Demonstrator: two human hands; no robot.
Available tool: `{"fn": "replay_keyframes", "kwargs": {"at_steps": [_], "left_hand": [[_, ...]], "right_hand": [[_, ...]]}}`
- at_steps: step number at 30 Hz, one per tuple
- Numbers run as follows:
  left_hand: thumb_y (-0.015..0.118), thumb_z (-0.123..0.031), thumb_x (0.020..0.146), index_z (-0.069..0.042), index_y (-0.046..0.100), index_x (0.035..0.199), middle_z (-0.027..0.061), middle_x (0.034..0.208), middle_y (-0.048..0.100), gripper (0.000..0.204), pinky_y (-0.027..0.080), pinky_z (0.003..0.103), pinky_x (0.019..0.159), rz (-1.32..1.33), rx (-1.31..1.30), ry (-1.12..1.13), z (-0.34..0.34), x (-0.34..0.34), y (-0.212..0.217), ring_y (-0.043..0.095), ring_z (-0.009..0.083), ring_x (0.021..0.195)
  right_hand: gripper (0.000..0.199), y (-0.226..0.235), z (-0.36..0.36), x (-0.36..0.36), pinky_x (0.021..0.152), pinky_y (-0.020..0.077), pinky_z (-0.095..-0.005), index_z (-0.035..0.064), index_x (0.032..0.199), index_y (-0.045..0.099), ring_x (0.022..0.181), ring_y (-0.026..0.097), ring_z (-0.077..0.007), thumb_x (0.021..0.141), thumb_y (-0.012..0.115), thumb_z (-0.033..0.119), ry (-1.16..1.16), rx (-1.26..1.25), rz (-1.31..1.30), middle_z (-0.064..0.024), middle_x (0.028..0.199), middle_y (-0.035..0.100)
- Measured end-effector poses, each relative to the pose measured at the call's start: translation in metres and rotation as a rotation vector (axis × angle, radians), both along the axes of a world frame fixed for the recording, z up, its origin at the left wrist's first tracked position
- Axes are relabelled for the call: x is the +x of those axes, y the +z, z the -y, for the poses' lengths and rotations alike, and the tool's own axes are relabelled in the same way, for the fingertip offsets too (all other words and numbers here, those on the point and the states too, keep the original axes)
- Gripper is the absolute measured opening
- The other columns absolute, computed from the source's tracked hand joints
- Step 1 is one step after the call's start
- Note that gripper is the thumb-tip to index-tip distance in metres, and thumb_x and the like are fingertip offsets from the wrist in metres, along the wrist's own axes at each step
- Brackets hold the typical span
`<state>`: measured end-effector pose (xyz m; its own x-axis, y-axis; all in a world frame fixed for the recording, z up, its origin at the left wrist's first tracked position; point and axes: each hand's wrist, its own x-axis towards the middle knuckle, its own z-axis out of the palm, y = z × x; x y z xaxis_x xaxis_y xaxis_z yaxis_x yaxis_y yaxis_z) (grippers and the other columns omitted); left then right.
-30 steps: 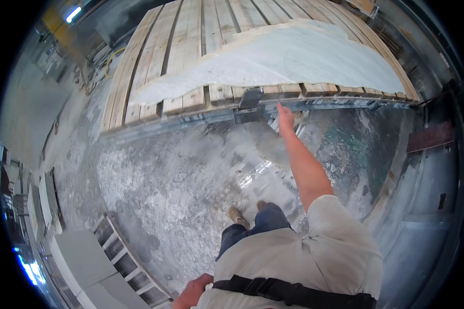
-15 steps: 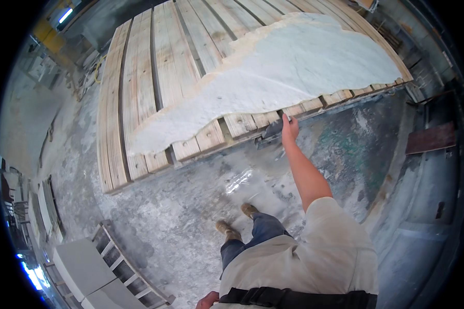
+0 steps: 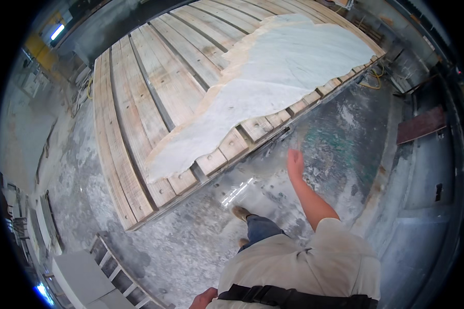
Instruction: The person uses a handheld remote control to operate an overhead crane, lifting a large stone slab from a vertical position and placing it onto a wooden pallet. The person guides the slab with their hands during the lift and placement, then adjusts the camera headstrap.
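Observation:
A large wooden-slat table (image 3: 162,85) stands in front of me. On it lies a thin, irregular slab of pale grey-white stone (image 3: 288,64) with a rough, tan-edged outline. My right hand (image 3: 295,164) hangs over the floor, apart from the table's near edge. Its fingers are curled, and whatever they may hold is hidden. Down by the black belt at my waist, my left hand (image 3: 205,297) shows only in part, with its fingers bent in. I cannot make out anything in it.
At the lower left, grey blocks (image 3: 82,278) sit by a ladder-like frame (image 3: 119,268). A dark red panel (image 3: 421,125) lies at the right, and a yellow hose (image 3: 375,80) is by the table's far right corner. The wet concrete floor (image 3: 180,247) is stained.
My right hand has come away from the table's near edge, where it gripped or touched something small and dark. My feet have moved, and the table and slab appear shifted in view.

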<state>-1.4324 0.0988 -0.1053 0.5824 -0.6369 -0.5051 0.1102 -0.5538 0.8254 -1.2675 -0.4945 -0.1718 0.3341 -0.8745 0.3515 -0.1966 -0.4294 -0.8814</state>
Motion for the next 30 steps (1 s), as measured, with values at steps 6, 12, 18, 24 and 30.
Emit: {"fn": "replay_keyframes", "kwargs": {"at_steps": [6, 12, 18, 24, 30], "left_hand": [[0.062, -0.015, 0.079, -0.005, 0.058, 0.098, 0.0116, 0.093, 0.064, 0.021, 0.048, 0.029, 0.079, -0.09, -0.099, -0.007, -0.048, -0.038, -0.014, 0.064, 0.0197, 0.088], [0.063, -0.013, 0.079, -0.006, 0.059, 0.097, 0.0105, 0.093, 0.064, 0.021, 0.049, 0.028, 0.079, -0.002, -0.27, 0.26, -0.137, -0.106, 0.015, 0.064, 0.0175, 0.087], [0.071, -0.013, 0.075, -0.002, 0.061, 0.095, 0.0138, 0.092, 0.064, 0.025, 0.054, 0.032, 0.073, 0.432, -0.504, 0.384, -0.128, -0.104, 0.091, 0.067, 0.0211, 0.081], [0.066, -0.007, 0.071, -0.007, 0.062, 0.103, 0.0125, 0.093, 0.065, 0.032, 0.053, 0.033, 0.071, 0.626, -0.306, 0.371, -0.136, -0.143, 0.113, 0.066, 0.0285, 0.085], [0.061, 0.001, 0.067, -0.013, 0.066, 0.099, 0.0068, 0.091, 0.066, 0.035, 0.053, 0.033, 0.067, 0.791, -0.005, 0.686, -0.156, -0.168, 0.161, 0.065, 0.024, 0.082]], "right_hand": [[0.041, -0.054, -0.115, -0.15, 0.072, 0.0467, -0.0385, 0.003, 0.09, 0.062, 0.078, 0.061, -0.0306, 0.081, 0.062, 0.043, 0.049, 0.006, -0.514, -0.0138, 0.079, 0.064], [0.042, -0.033, -0.223, -0.21, 0.073, 0.0493, -0.0363, 0.0031, 0.092, 0.063, 0.082, 0.064, -0.0278, 0.08, 0.063, 0.044, 0.319, 0.035, -0.726, -0.0141, 0.083, 0.067], [0.047, 0.025, -0.27, -0.163, 0.075, 0.0503, -0.0334, 0.0006, 0.1, 0.062, 0.085, 0.065, -0.0243, 0.079, 0.066, 0.042, 0.52, -0.003, -0.649, -0.0137, 0.089, 0.067], [0.04, 0.092, -0.372, -0.122, 0.077, 0.0505, -0.032, 0.0013, 0.106, 0.061, 0.089, 0.065, -0.0223, 0.082, 0.067, 0.032, 1.075, 0.09, -0.495, -0.0134, 0.097, 0.066], [0.046, 0.263, -0.484, -0.17, 0.08, 0.0485, -0.0334, 0.0029, 0.114, 0.056, 0.102, 0.059, -0.0245, 0.072, 0.074, 0.014, 2.064, -0.143, -0.3, -0.0138, 0.117, 0.058]]}}
